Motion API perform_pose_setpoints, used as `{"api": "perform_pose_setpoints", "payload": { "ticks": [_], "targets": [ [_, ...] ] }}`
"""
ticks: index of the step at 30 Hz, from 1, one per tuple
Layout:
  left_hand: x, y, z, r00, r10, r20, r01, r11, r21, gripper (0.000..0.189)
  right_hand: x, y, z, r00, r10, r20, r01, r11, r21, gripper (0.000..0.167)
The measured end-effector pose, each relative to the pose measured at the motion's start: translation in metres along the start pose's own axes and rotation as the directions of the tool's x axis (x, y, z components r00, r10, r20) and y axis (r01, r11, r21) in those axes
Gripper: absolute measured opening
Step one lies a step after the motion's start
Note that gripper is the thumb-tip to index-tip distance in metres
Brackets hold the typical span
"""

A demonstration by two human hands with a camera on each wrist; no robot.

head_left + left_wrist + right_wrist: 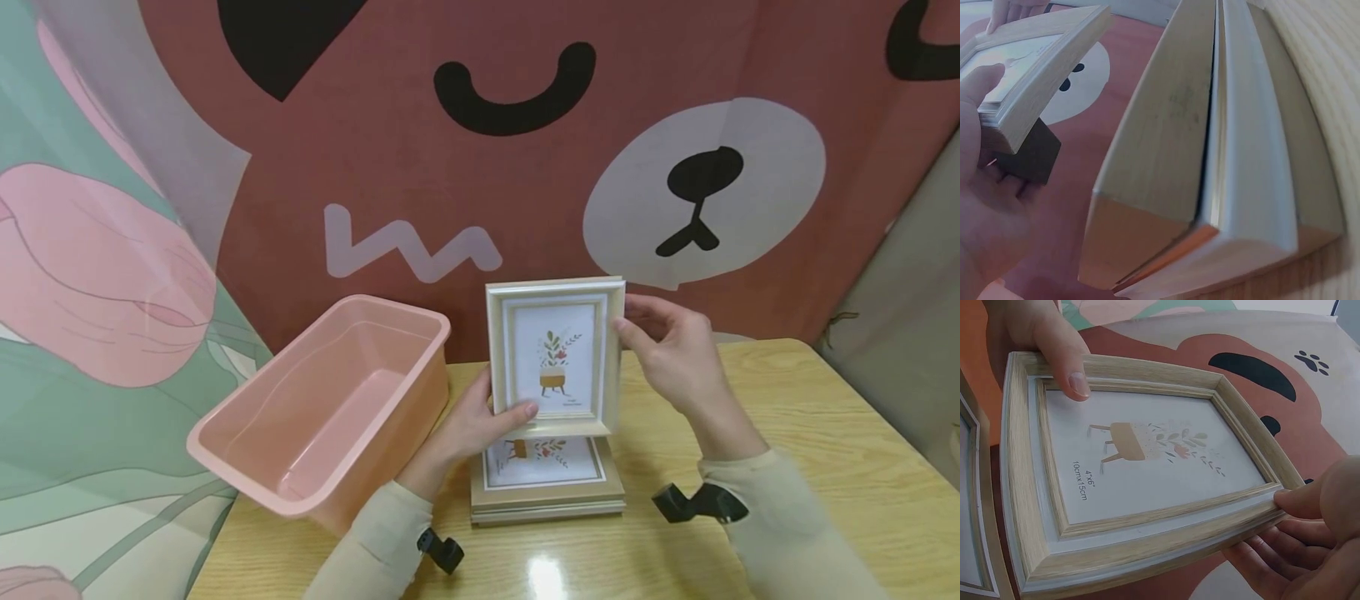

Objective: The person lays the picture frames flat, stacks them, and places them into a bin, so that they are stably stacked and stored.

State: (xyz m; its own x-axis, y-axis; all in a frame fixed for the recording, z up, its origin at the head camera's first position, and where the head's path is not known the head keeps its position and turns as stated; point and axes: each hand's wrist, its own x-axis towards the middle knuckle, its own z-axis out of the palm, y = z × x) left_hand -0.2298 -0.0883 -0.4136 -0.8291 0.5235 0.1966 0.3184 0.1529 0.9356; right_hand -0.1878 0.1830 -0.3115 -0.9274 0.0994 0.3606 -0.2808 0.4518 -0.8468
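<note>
A light wooden picture frame (557, 358) with a plant print stands tilted up above a stack of frames. My left hand (483, 421) grips its lower left corner, the thumb on the front and the fingers behind. At the upper right edge, my right hand (675, 346) pinches it, thumb in front and fingers at the back, as the right wrist view shows. The left wrist view shows a dark flap (1032, 153) behind the held frame. Below it, the stacked picture frames (547, 492) lie flat on the table; the top one bears a similar print turned sideways.
On the left stands a pink plastic bin (322, 500), with nothing visible inside. The wooden table (810, 433) runs out to the right. Behind it hangs a cloth (375, 167) with a cartoon bear pattern.
</note>
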Motion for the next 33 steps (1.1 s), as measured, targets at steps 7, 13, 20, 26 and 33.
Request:
{"api": "perform_pose_setpoints", "payload": {
  "ticks": [7,13,20,26,33],
  "targets": [
    [-0.001,-0.003,-0.001,1.0,0.025,-0.004,-0.025,1.0,-0.01,0.071,0.0,0.0,0.002,1.0,0.0,-0.001,0.0,1.0,-0.006,0.037],
    [-0.001,-0.006,-0.003,0.999,0.037,-0.006,-0.037,0.999,-0.001,0.067,0.001,0.002,0.003,1.0,-0.01,-0.003,0.01,1.0,0.002,0.037],
    [-0.005,-0.005,-0.002,1.0,0.001,-0.031,0.0,0.999,0.043,0.052,0.002,0.002,0.005,1.0,-0.013,-0.001,0.013,1.0,0.013,0.037],
    [-0.011,-0.005,-0.004,1.0,0.011,-0.028,-0.009,0.997,0.073,0.046,0.002,0.002,0.005,1.0,-0.004,0.002,0.004,1.0,0.007,0.037],
    [-0.021,-0.011,-0.011,0.999,0.037,0.027,-0.04,0.993,0.112,0.047,0.003,0.004,0.006,1.0,-0.003,0.005,0.003,1.0,0.016,0.037]
  ]
}}
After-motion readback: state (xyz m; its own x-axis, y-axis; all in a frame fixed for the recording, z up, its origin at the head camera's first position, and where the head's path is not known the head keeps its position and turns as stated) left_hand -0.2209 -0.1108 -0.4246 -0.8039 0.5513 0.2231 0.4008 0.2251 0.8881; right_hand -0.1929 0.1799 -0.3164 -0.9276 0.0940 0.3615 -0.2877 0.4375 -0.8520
